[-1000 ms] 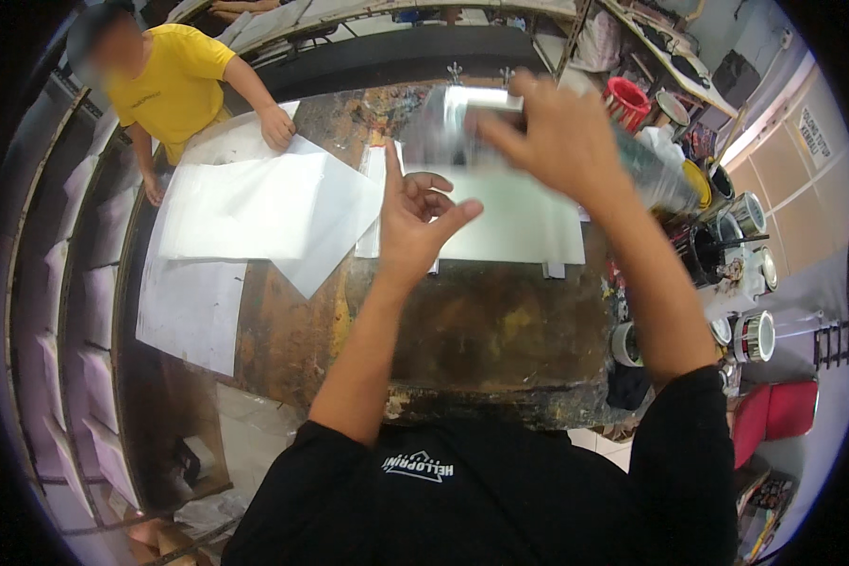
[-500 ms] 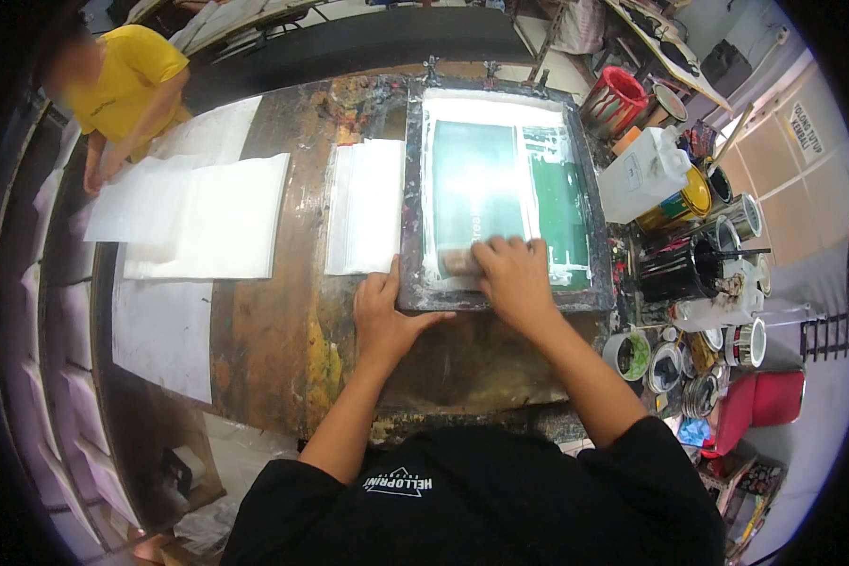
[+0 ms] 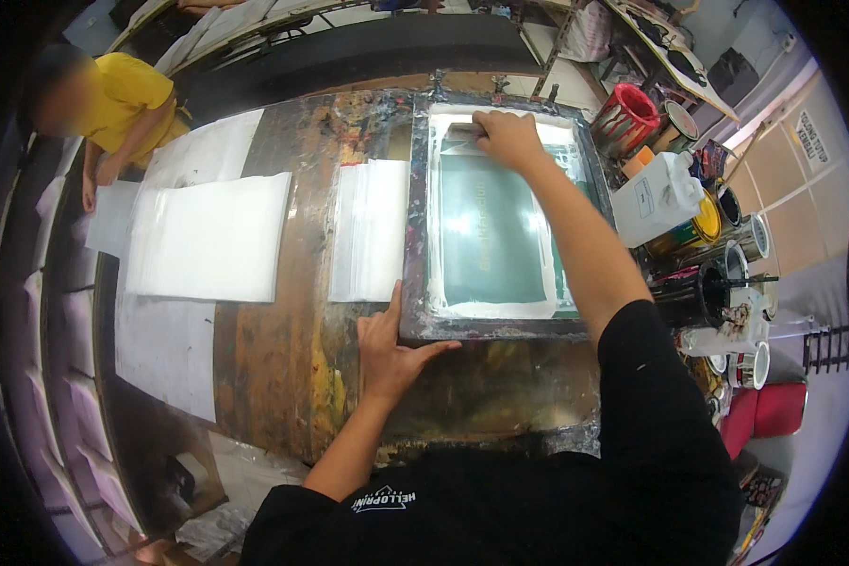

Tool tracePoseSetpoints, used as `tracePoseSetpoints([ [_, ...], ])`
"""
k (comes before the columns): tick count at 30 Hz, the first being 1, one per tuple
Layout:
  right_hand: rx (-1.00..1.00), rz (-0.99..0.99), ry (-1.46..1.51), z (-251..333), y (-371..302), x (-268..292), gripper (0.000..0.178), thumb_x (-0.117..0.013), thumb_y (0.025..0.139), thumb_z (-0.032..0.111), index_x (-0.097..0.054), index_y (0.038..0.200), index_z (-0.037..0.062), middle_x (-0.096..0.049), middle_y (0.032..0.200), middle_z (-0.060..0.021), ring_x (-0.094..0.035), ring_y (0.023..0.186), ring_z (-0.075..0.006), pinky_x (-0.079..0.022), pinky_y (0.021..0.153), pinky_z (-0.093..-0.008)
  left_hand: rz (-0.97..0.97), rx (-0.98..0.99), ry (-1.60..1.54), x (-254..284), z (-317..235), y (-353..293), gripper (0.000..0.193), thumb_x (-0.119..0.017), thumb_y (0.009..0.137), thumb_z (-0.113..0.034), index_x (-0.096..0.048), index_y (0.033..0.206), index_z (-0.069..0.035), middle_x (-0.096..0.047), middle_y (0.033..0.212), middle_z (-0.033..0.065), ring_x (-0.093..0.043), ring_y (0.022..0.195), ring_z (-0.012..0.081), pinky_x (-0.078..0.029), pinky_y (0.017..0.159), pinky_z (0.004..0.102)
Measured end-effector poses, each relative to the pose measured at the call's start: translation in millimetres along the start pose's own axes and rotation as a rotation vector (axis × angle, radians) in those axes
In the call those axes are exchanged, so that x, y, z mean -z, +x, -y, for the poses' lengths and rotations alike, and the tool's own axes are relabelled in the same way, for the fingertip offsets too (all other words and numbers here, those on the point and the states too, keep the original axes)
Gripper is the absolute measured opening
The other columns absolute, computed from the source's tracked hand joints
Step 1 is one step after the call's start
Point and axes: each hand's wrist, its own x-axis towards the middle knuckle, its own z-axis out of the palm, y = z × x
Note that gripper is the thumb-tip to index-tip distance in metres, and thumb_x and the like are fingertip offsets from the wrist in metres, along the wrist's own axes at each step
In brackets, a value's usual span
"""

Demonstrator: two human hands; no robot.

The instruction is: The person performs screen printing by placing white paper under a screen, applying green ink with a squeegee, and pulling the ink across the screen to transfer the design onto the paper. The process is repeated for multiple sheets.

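Observation:
A dark-edged printing screen (image 3: 500, 329) lies on the stained work table, its green mesh bordered in white. At the far end of the mesh my right hand (image 3: 512, 140) is closed on a squeegee (image 3: 462, 138), mostly hidden under the fingers. My left hand (image 3: 390, 356) is by the screen's near left corner. Its index finger points along the left side and its thumb lies along the near edge, spread wide. Close to the screen's left side is a stack of white sheets (image 3: 373, 231).
Further left lies a larger white stack (image 3: 208, 238). A person in a yellow shirt (image 3: 132, 99) stands at the far left, hands on a thin sheet (image 3: 113, 219). Along the right are a red-smeared bucket (image 3: 625, 121), a white jug (image 3: 656, 198) and several paint cans (image 3: 698, 294).
My right hand has carried the squeegee from the near end of the mesh to its far end. My left hand stays at the corner. The other person's thin sheet has moved left, off the larger stack.

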Motion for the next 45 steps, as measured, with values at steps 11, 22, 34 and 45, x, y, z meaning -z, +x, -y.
tracePoseSetpoints([
  [11, 0.049, 0.172, -0.036, 108.3, -215.5, 75.1, 0.041, -0.074, 0.085, 0.033, -0.061, 0.113, 0.0065, -0.069, 0.099, -0.0142, -0.069, 0.096, -0.0351, -0.051, 0.081, -0.0513, -0.024, 0.019, -0.086, 3.5, -6.9, -0.2, 0.109, -0.095, 0.068, -0.049, -0.049, 0.154, -0.001, -0.074, 0.105, 0.0176, -0.064, 0.097, 0.033, -0.045, 0.096, 0.0427],
  [22, 0.138, -0.602, -0.12, 127.5, -158.0, 191.7, 0.054, -0.07, 0.09, 0.06, -0.063, 0.08, 0.0071, -0.059, 0.076, -0.0072, -0.061, 0.079, -0.0296, -0.038, 0.081, -0.0475, -0.033, -0.114, -0.372, 30.5, -55.4, 51.7, 0.1, -0.073, 0.095, -0.05, -0.023, 0.165, 0.002, -0.044, 0.153, 0.0296, -0.04, 0.146, 0.0386, -0.025, 0.121, 0.0563],
  [34, 0.076, -0.57, 0.028, 105.3, -81.1, 261.2, 0.07, -0.06, 0.096, 0.065, -0.063, 0.072, -0.0002, -0.059, 0.064, -0.0171, -0.058, 0.061, -0.0389, -0.047, 0.064, -0.0447, 0.197, 0.049, 0.447, -15.3, -6.4, 8.4, 0.125, -0.047, 0.085, -0.089, -0.029, 0.16, 0.01, -0.022, 0.171, 0.0263, -0.01, 0.162, 0.0379, 0.016, 0.117, 0.0758],
  [45, 0.056, -0.509, 0.033, 102.2, -78.2, 258.7, 0.075, -0.055, 0.096, 0.069, -0.068, 0.074, -0.0012, -0.065, 0.07, -0.0188, -0.061, 0.067, -0.0385, -0.048, 0.069, -0.0462, -0.338, -0.088, 0.008, 21.6, -24.0, 90.1, 0.06, -0.079, 0.093, -0.034, -0.064, 0.133, 0.008, -0.068, 0.131, 0.0272, -0.061, 0.13, 0.0403, -0.027, 0.125, 0.0538],
])
